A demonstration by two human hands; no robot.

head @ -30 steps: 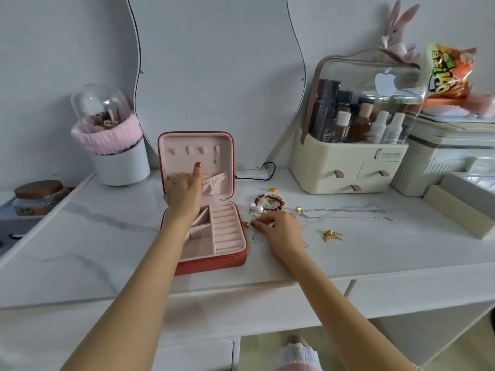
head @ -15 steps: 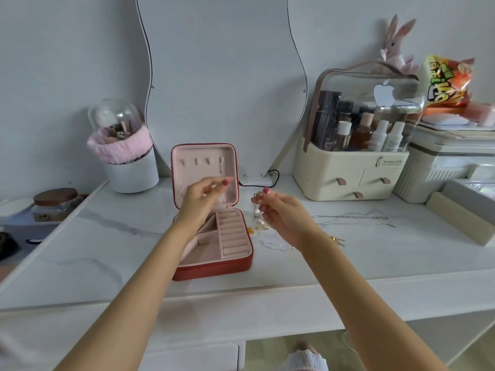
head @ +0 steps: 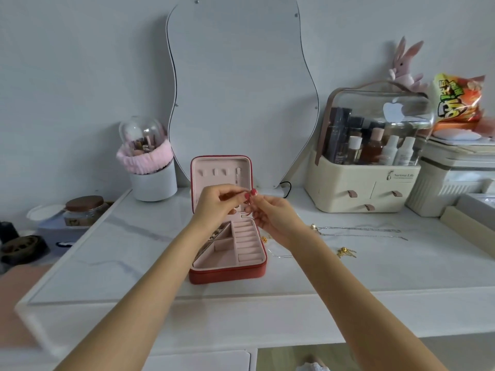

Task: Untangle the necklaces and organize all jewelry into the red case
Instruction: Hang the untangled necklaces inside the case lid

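Observation:
The red case stands open on the white marble tabletop, its pink lid upright and a few pieces lying in its left compartments. Above the case, my left hand and my right hand meet fingertip to fingertip and pinch a small thin piece of jewelry between them; it is too small to identify. A thin silver necklace lies stretched out on the table to the right. A gold earring lies nearer the front, and a small gold piece sits just right of the case.
A wavy mirror leans on the wall behind the case. A cream cosmetics organizer with bottles stands at the back right, a white brush holder with a pink band at the back left. A brown-lidded jar sits far left.
My right hand picked a small piece off the table and lifted it. My left hand left the case lid and came to meet it; both now pinch the piece above the case.

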